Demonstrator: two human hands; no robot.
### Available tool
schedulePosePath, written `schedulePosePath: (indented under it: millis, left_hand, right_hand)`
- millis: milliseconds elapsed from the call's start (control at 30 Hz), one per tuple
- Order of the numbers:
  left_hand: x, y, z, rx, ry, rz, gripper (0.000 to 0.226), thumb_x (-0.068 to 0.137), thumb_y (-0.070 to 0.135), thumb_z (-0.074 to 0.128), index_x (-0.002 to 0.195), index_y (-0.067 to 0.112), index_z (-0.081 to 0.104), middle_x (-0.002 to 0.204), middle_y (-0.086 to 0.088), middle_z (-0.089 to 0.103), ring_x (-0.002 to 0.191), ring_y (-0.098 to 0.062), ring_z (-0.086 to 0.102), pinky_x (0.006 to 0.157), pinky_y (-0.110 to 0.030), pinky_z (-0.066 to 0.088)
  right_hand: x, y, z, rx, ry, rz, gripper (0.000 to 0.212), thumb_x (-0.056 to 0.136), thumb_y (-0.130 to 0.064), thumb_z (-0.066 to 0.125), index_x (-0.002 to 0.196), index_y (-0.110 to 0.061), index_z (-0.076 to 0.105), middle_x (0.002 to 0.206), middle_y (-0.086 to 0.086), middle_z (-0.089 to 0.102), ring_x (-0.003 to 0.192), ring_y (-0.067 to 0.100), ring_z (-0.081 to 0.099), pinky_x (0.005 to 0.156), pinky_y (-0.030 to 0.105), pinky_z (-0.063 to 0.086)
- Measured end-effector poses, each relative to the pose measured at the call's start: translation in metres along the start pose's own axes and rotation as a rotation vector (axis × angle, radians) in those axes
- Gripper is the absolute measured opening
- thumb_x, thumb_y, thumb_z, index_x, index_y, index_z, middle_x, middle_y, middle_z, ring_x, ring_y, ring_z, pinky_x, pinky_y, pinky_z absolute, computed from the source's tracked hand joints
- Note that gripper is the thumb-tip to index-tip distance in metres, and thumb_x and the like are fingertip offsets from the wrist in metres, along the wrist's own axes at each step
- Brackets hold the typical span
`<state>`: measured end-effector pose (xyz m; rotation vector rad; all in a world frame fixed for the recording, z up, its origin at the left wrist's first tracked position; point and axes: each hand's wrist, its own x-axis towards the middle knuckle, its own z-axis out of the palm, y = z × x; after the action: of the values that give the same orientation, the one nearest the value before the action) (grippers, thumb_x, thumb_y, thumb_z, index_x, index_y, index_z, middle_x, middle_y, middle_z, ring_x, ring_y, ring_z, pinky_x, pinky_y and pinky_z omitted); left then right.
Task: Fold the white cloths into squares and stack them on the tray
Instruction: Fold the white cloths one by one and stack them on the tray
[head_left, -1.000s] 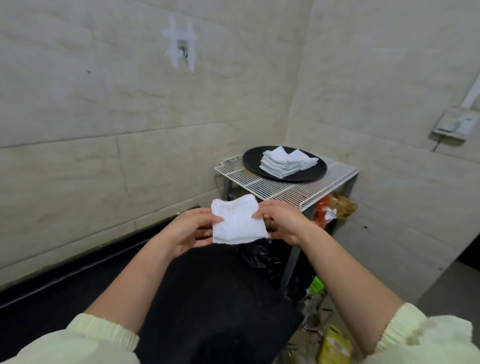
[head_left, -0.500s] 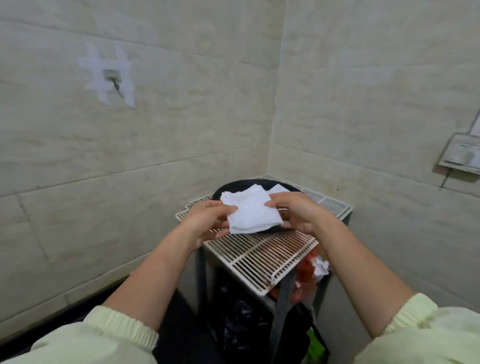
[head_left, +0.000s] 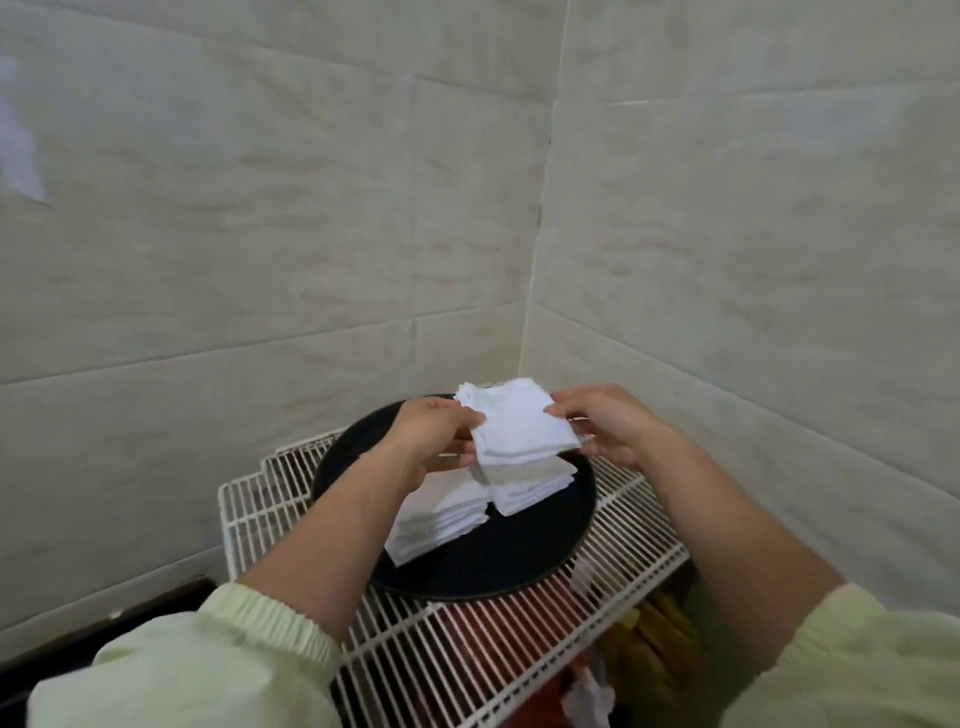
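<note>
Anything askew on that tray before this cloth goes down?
Yes. On the black tray the folded cloths form two offset piles, not one stack; the nearer pile is fanned, its edges stepped. The held cloth shows uneven layers at its far-left corner. Nothing spilled.

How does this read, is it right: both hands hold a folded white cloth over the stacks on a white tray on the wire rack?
Wrong on one point: the head view shows the tray is black, not white. The left hand and right hand do hold a folded white cloth over the stacks on it, on the wire rack.
</note>
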<state>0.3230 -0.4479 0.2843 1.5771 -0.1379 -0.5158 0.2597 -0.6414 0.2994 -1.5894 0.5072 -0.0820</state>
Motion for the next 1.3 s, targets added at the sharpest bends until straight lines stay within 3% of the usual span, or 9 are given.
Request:
schedulePosePath:
  millis: [100, 267, 367, 533, 667, 833, 933, 1067, 1300]
  left_hand:
    - [0.022, -0.002, 0.022, 0.031, 0.096, 0.009, 0.020, 0.083, 0.003, 0.071, 0.090, 0.011, 0.054, 0.074, -0.010, 0.062, 0.053, -0.020, 0.057, 0.058, -0.032, 0.056]
    - [0.051, -0.014, 0.045, 0.164, 0.193, 0.043, 0.043, 0.080, 0.000, 0.073, 0.111, 0.012, 0.045, 0.104, -0.019, 0.062, 0.067, -0.027, 0.065, 0.051, -0.033, 0.057]
    - [0.058, -0.019, 0.053, 0.258, 0.218, 0.056, 0.048, 0.078, -0.002, 0.073, 0.112, 0.013, 0.042, 0.106, -0.018, 0.059, 0.086, -0.035, 0.067, 0.059, -0.042, 0.060]
    - [0.060, -0.031, 0.053, 0.440, 0.244, 0.088, 0.058, 0.076, 0.000, 0.072, 0.125, 0.012, 0.042, 0.100, -0.015, 0.064, 0.075, -0.033, 0.070, 0.064, -0.045, 0.061]
    - [0.058, -0.036, 0.051, 0.491, 0.265, 0.090, 0.056, 0.076, 0.000, 0.069, 0.124, 0.014, 0.043, 0.093, -0.015, 0.066, 0.066, -0.032, 0.071, 0.065, -0.045, 0.061]
    - [0.059, -0.043, 0.053, 0.629, 0.284, 0.120, 0.054, 0.076, 0.005, 0.070, 0.122, 0.014, 0.044, 0.093, -0.011, 0.066, 0.077, -0.031, 0.069, 0.073, -0.043, 0.059]
    - [0.055, -0.047, 0.055, 0.787, 0.286, 0.177, 0.053, 0.076, 0.012, 0.071, 0.122, 0.014, 0.045, 0.099, -0.007, 0.062, 0.085, -0.029, 0.064, 0.074, -0.036, 0.055]
    - [0.050, -0.049, 0.056, 0.962, 0.288, 0.233, 0.044, 0.082, 0.019, 0.071, 0.119, 0.013, 0.048, 0.111, -0.010, 0.057, 0.099, -0.027, 0.055, 0.074, -0.031, 0.042]
    - [0.022, -0.042, 0.024, 0.924, 0.427, 0.417, 0.027, 0.086, 0.026, 0.064, 0.112, 0.019, 0.059, 0.111, -0.003, 0.054, 0.093, -0.021, 0.056, 0.076, -0.032, 0.045]
  right_hand:
    - [0.031, 0.005, -0.016, -0.056, 0.002, -0.001, 0.030, 0.085, 0.000, 0.064, 0.115, -0.003, 0.064, 0.073, 0.001, 0.062, 0.047, 0.004, 0.058, 0.040, 0.016, 0.044]
    - [0.070, 0.023, -0.029, -0.224, -0.009, -0.009, 0.025, 0.085, -0.002, 0.067, 0.109, -0.006, 0.064, 0.075, 0.002, 0.060, 0.061, 0.009, 0.054, 0.041, 0.015, 0.042]
    - [0.085, 0.032, -0.033, -0.289, -0.027, -0.039, 0.021, 0.084, 0.000, 0.069, 0.103, -0.005, 0.064, 0.071, 0.004, 0.058, 0.060, 0.011, 0.052, 0.040, 0.013, 0.041]
    - [0.096, 0.042, -0.038, -0.366, -0.078, -0.114, 0.022, 0.081, -0.001, 0.071, 0.103, -0.004, 0.066, 0.077, 0.006, 0.064, 0.064, 0.011, 0.059, 0.044, 0.013, 0.046]
    - [0.100, 0.048, -0.034, -0.395, -0.083, -0.151, 0.021, 0.081, -0.003, 0.072, 0.100, -0.007, 0.067, 0.085, 0.008, 0.067, 0.071, 0.014, 0.063, 0.053, 0.018, 0.049]
    - [0.102, 0.058, -0.032, -0.544, -0.043, -0.217, 0.018, 0.078, -0.008, 0.076, 0.094, -0.011, 0.069, 0.079, 0.000, 0.066, 0.085, 0.018, 0.063, 0.078, 0.028, 0.048]
    - [0.100, 0.061, -0.030, -0.655, 0.001, -0.269, 0.019, 0.079, -0.010, 0.075, 0.097, -0.010, 0.070, 0.072, -0.009, 0.059, 0.085, 0.016, 0.060, 0.078, 0.026, 0.044]
    - [0.094, 0.063, -0.026, -0.831, 0.058, -0.339, 0.019, 0.080, -0.019, 0.074, 0.097, -0.013, 0.068, 0.075, -0.006, 0.059, 0.080, 0.016, 0.058, 0.070, 0.026, 0.041]
    - [0.061, 0.040, 0.002, -0.864, 0.105, -0.544, 0.016, 0.083, -0.022, 0.069, 0.099, -0.018, 0.067, 0.089, -0.005, 0.062, 0.088, 0.016, 0.060, 0.079, 0.028, 0.046]
